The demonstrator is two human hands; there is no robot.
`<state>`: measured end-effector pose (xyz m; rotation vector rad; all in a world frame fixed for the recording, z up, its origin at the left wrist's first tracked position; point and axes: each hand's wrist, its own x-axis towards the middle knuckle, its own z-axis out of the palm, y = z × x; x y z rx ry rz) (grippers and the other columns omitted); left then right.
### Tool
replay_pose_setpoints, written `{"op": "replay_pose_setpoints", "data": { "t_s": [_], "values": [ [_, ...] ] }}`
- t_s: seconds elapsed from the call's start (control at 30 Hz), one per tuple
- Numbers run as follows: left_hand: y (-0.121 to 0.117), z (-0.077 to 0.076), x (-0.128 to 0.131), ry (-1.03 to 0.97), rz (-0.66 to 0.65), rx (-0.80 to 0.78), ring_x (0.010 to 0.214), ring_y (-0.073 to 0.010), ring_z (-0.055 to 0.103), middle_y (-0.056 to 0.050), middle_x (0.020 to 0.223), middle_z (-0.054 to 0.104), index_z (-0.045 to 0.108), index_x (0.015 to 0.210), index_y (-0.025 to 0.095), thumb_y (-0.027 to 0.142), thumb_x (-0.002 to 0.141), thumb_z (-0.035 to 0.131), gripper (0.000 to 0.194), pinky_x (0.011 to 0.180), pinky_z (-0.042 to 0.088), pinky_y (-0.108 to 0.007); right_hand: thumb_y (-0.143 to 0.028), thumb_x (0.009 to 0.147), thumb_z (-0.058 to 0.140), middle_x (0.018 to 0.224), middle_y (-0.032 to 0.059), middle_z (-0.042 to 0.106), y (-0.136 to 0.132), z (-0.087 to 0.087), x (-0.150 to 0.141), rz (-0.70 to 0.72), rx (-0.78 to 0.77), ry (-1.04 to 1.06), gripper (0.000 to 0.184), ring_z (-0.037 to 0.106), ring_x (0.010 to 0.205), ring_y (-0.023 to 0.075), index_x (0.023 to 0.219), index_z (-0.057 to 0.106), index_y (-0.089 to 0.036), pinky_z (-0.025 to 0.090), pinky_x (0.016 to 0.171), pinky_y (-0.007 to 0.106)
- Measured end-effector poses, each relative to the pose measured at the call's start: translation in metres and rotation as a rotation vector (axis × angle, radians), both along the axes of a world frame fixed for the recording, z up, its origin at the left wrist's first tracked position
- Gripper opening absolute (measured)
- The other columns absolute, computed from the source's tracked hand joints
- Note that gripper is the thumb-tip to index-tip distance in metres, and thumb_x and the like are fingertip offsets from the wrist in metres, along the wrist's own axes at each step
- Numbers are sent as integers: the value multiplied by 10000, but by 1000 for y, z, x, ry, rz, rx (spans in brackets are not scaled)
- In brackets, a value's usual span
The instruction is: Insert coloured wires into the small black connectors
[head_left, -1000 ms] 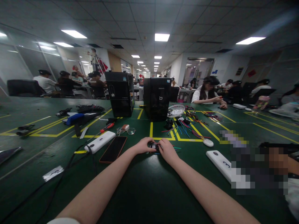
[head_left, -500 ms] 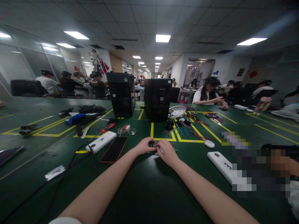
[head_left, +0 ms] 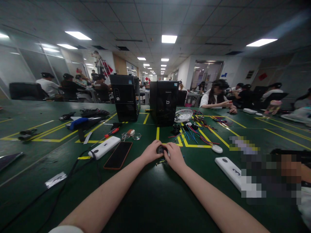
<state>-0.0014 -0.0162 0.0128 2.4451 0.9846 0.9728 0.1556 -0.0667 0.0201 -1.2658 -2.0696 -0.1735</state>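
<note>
My left hand and my right hand meet at the middle of the green table. Between their closed fingers is a small black block, gripped from both sides; its exact kind is too small to tell. Thin coloured wires show just below the fingers, partly hidden by my right hand. Beyond my right hand lies a bunch of black connectors with red, blue and green wires. A phone lies face up to the left of my left hand.
Two black computer towers stand ahead. White numbered power banks lie left and right, with glasses, a red screwdriver, a white basket and a black cable around. A co-worker sits across; another person's blurred hand is at right.
The black block now shows more clearly between my fingers, and the wires below it are more visible. Both hands have stayed in nearly the same place.
</note>
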Motion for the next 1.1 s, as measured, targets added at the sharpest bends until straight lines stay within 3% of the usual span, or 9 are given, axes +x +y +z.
{"op": "replay_pose_setpoints", "data": {
  "t_s": [0.23, 0.67, 0.93, 1.1],
  "values": [
    [-9, 6, 5, 36, -26, 33, 944, -193, 512, -49, 1039, 503, 542, 929, 189, 172, 682, 603, 255, 826, 431, -309, -200, 810, 464, 874, 49, 524, 5, -5, 1, -31, -36, -6, 117, 442, 866, 181, 883, 550, -169, 347, 778, 310],
    [-9, 9, 9, 27, -54, 36, 949, -190, 517, -50, 1044, 499, 545, 949, 195, 170, 675, 629, 288, 836, 426, -308, -164, 826, 400, 847, 51, 495, 12, -11, 0, -9, -4, 119, 106, 421, 833, 182, 812, 504, -173, 349, 759, 318],
    [-2, 2, 10, -2, -35, 44, 928, -202, 512, -50, 981, 539, 569, 938, 188, 228, 657, 673, 302, 838, 407, -332, -174, 837, 376, 841, 48, 491, 13, -11, 1, 2, -19, 177, 131, 437, 830, 176, 818, 506, -175, 354, 758, 312],
    [10, -6, 1, -22, 59, -7, 878, -210, 530, -42, 898, 560, 580, 914, 181, 315, 635, 705, 334, 800, 422, -346, -186, 856, 354, 835, 46, 491, 13, -9, 3, -20, -12, 249, 145, 453, 807, 165, 847, 498, -168, 362, 740, 297]
  ]
}}
